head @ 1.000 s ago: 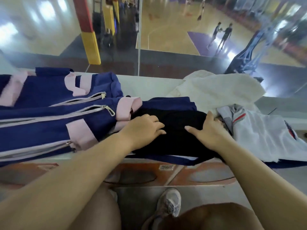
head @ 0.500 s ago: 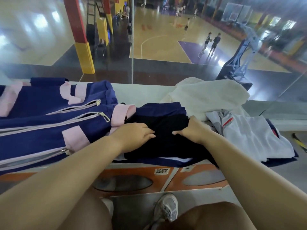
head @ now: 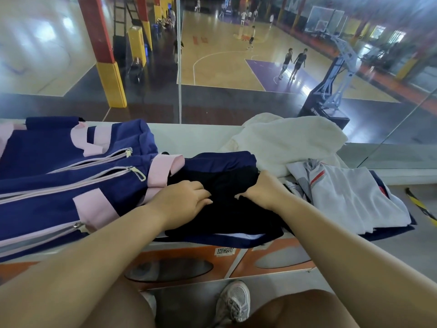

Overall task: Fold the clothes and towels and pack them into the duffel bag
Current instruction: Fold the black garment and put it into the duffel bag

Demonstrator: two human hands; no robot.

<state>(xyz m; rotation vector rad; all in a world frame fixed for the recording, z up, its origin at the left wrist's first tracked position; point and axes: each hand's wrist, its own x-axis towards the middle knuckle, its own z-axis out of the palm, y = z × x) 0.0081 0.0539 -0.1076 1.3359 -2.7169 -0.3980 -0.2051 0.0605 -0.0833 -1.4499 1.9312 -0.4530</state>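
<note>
Fingers (head: 243, 196) of right hand (head: 263, 190) clamp soft black garment (head: 224, 183); left hand (head: 183, 201) fingers together, seemingly pressing flat.

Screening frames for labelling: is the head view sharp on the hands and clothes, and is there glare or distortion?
Head view: left hand, right hand and duffel bag sharp; black garment too dark for folds; wide-angle lens slants the pillar; glare washes the court floor upper left.

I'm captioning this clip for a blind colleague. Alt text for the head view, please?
The person's right hand grips a fold of a black garment on a ledge while the left hand rests on it. A navy-and-pink duffel bag lies to the left, a cream towel and white shirt to the right.
</note>
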